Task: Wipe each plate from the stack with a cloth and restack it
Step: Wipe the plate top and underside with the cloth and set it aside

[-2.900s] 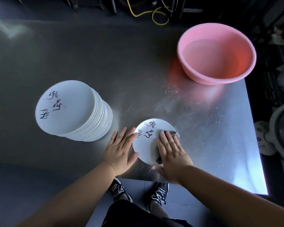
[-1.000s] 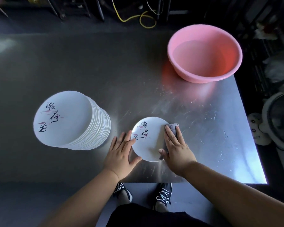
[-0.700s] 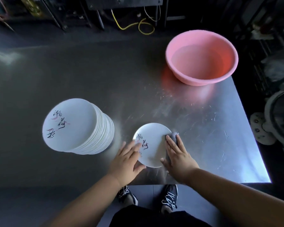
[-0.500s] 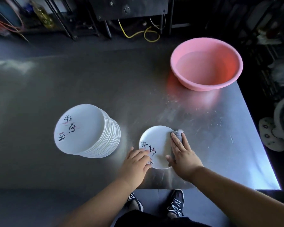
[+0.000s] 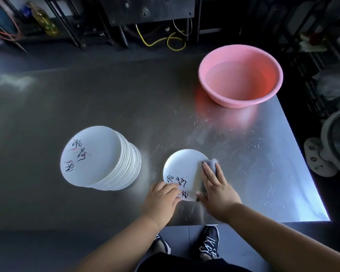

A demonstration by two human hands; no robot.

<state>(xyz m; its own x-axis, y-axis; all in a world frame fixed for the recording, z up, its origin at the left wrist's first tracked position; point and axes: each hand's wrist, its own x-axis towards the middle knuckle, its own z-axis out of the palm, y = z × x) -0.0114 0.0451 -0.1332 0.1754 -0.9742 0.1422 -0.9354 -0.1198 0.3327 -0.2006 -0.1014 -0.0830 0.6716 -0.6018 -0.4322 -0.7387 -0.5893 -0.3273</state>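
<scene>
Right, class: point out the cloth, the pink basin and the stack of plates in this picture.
cloth (image 5: 212, 163), head view, on the grey bunched end beyond the fingertips.
pink basin (image 5: 241, 101), head view, on its near outer wall.
stack of plates (image 5: 98, 152), head view, on the top plate's face.

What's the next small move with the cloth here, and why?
Probably sweep the cloth leftward across the plate. The right hand presses it at the plate's right edge, most of the face lies uncovered, and the left hand steadies the near rim.
</scene>
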